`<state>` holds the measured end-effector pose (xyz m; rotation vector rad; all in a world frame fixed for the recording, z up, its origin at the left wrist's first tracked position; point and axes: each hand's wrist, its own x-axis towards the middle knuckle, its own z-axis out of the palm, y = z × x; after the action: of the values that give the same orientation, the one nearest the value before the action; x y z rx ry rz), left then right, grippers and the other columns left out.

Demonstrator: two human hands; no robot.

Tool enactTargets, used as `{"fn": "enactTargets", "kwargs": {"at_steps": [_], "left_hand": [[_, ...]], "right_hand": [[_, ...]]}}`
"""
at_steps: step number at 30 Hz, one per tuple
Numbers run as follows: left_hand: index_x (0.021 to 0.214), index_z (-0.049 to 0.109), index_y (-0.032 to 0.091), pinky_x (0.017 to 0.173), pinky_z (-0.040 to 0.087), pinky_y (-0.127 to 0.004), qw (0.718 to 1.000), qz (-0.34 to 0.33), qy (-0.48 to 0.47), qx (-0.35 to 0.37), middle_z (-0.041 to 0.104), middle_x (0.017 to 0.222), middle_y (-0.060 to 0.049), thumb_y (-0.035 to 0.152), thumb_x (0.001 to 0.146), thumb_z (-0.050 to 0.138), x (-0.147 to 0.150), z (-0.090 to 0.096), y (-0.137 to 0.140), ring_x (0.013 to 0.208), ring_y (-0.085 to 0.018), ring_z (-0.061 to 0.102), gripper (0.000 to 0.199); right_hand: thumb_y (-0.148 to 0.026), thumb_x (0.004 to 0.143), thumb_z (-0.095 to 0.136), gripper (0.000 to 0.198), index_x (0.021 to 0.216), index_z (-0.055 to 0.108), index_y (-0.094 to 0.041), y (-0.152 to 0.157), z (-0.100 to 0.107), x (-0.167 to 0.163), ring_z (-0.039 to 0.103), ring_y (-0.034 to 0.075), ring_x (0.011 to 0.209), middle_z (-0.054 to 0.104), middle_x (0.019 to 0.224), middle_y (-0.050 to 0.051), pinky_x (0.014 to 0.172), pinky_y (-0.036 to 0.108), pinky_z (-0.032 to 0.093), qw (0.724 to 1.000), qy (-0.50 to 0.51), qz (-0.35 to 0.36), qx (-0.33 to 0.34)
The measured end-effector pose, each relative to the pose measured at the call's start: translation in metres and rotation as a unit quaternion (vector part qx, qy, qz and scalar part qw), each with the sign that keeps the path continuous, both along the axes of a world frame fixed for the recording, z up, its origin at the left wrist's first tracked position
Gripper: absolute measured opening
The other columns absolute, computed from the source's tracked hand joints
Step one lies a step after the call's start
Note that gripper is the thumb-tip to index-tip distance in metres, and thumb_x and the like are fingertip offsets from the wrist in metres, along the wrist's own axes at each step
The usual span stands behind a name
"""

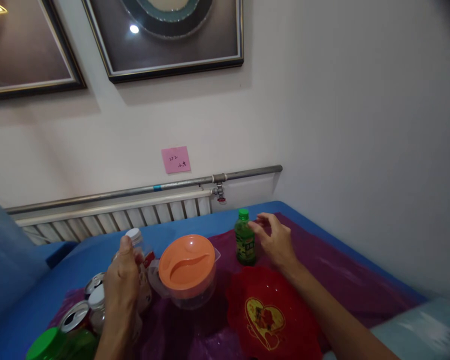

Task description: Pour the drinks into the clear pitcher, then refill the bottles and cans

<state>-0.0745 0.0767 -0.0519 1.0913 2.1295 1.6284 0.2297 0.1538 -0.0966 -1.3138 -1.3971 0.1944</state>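
Note:
My left hand (pixel 120 277) is curled at a clear bottle with a white cap (pixel 134 234), thumb up along its side; part of the fingers is hidden. Just right of that hand stands an orange-lidded clear pitcher (pixel 187 265). My right hand (pixel 275 242) is beside a small green bottle with a green cap (pixel 245 240), thumb and fingers apart. The green bottle stands upright behind a red scalloped plate (pixel 296 310) with a gold heart print, under my right forearm.
At the left stand drink cans (pixel 75 317), another white-capped bottle (pixel 96 297) and a large green-capped bottle (pixel 47 345). Purple plastic sheeting (pixel 322 255) covers part of the blue table (pixel 180 227). A radiator (pixel 135 215) and pipe run along the wall behind.

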Motion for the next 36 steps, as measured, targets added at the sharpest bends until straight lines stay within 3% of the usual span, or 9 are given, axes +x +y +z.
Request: {"fn": "enactTargets", "kwargs": {"at_steps": [4, 10, 16, 18, 21, 23, 26, 34, 36], "left_hand": [[0.069, 0.06, 0.019, 0.062, 0.04, -0.033, 0.995, -0.003, -0.062, 0.076, 0.055, 0.063, -0.001, 0.073, 0.08, 0.036, 0.018, 0.012, -0.017, 0.062, -0.019, 0.052, 0.06], [0.076, 0.064, 0.023, 0.067, 0.043, -0.032, 0.989, -0.076, 0.09, 0.09, 0.063, 0.075, -0.001, 0.059, 0.09, 0.032, 0.035, 0.013, -0.038, 0.074, -0.019, 0.057, 0.05], [0.09, 0.067, 0.025, 0.074, 0.047, -0.03, 0.957, -0.17, 0.156, 0.175, 0.067, 0.088, 0.0, 0.053, 0.09, 0.046, 0.054, 0.012, -0.05, 0.08, -0.018, 0.061, 0.035], [0.104, 0.065, 0.028, 0.08, 0.048, -0.03, 0.94, -0.194, 0.194, 0.204, 0.068, 0.1, 0.001, 0.047, 0.088, 0.056, 0.056, 0.013, -0.056, 0.088, -0.017, 0.063, 0.027], [0.126, 0.056, 0.033, 0.085, 0.05, -0.028, 0.91, -0.239, 0.258, 0.221, 0.064, 0.119, 0.001, 0.04, 0.087, 0.063, 0.055, 0.015, -0.065, 0.1, -0.016, 0.062, 0.041], [0.133, 0.05, 0.035, 0.088, 0.05, -0.026, 0.883, -0.282, 0.299, 0.226, 0.061, 0.127, 0.001, 0.036, 0.088, 0.063, 0.052, 0.017, -0.069, 0.109, -0.016, 0.06, 0.048], [0.129, 0.052, 0.038, 0.093, 0.049, -0.022, 0.845, -0.345, 0.35, 0.212, 0.063, 0.126, 0.004, 0.033, 0.09, 0.06, 0.049, 0.021, -0.07, 0.115, -0.014, 0.06, 0.04], [0.115, 0.061, 0.035, 0.086, 0.054, -0.025, 0.843, -0.36, 0.36, 0.173, 0.07, 0.112, 0.001, 0.038, 0.087, 0.062, 0.041, 0.029, -0.075, 0.103, -0.017, 0.066, 0.029], [0.111, 0.063, 0.034, 0.083, 0.054, -0.022, 0.831, -0.396, 0.36, 0.156, 0.071, 0.108, 0.001, 0.037, 0.086, 0.063, 0.039, 0.031, -0.077, 0.098, -0.016, 0.067, 0.025]], "right_hand": [[-0.056, 0.066, 0.069, 0.073, 0.127, 0.055, -0.018, 0.019, -0.021, -0.004, 0.057, 0.038, 0.12, 0.063, 0.129, 0.019, 0.102, 0.059, 0.037, 0.997, -0.077, -0.021, -0.024], [-0.038, 0.069, 0.069, 0.065, 0.13, 0.054, -0.019, 0.025, -0.034, -0.007, 0.061, 0.034, 0.118, 0.065, 0.129, 0.015, 0.098, 0.053, 0.045, 0.995, -0.074, 0.032, -0.052], [-0.034, 0.075, 0.065, 0.061, 0.131, 0.05, -0.019, -0.014, 0.007, -0.009, 0.059, 0.033, 0.117, 0.064, 0.129, 0.015, 0.098, 0.052, 0.045, 0.992, -0.097, 0.036, 0.079], [-0.027, 0.075, 0.065, 0.06, 0.132, 0.048, -0.022, -0.04, 0.029, -0.015, 0.059, 0.03, 0.116, 0.064, 0.127, 0.013, 0.098, 0.05, 0.045, 0.976, -0.151, 0.092, 0.126], [-0.014, 0.073, 0.061, 0.062, 0.133, 0.045, -0.022, -0.078, 0.054, -0.025, 0.058, 0.025, 0.115, 0.064, 0.124, 0.009, 0.1, 0.045, 0.042, 0.933, -0.238, 0.205, 0.177], [-0.01, 0.07, 0.06, 0.065, 0.133, 0.045, -0.022, -0.095, 0.062, -0.03, 0.055, 0.024, 0.116, 0.062, 0.124, 0.008, 0.101, 0.043, 0.04, 0.909, -0.269, 0.267, 0.175], [-0.007, 0.069, 0.058, 0.066, 0.133, 0.046, -0.02, -0.106, 0.065, -0.033, 0.054, 0.023, 0.115, 0.061, 0.122, 0.008, 0.1, 0.042, 0.04, 0.893, -0.287, 0.31, 0.154], [-0.007, 0.069, 0.055, 0.062, 0.129, 0.052, -0.021, -0.102, 0.066, -0.031, 0.056, 0.024, 0.111, 0.063, 0.118, 0.009, 0.099, 0.044, 0.041, 0.887, -0.317, 0.312, 0.122], [-0.008, 0.07, 0.057, 0.061, 0.129, 0.051, -0.021, -0.099, 0.066, -0.027, 0.056, 0.025, 0.114, 0.063, 0.12, 0.009, 0.1, 0.045, 0.041, 0.894, -0.313, 0.295, 0.129]]}}
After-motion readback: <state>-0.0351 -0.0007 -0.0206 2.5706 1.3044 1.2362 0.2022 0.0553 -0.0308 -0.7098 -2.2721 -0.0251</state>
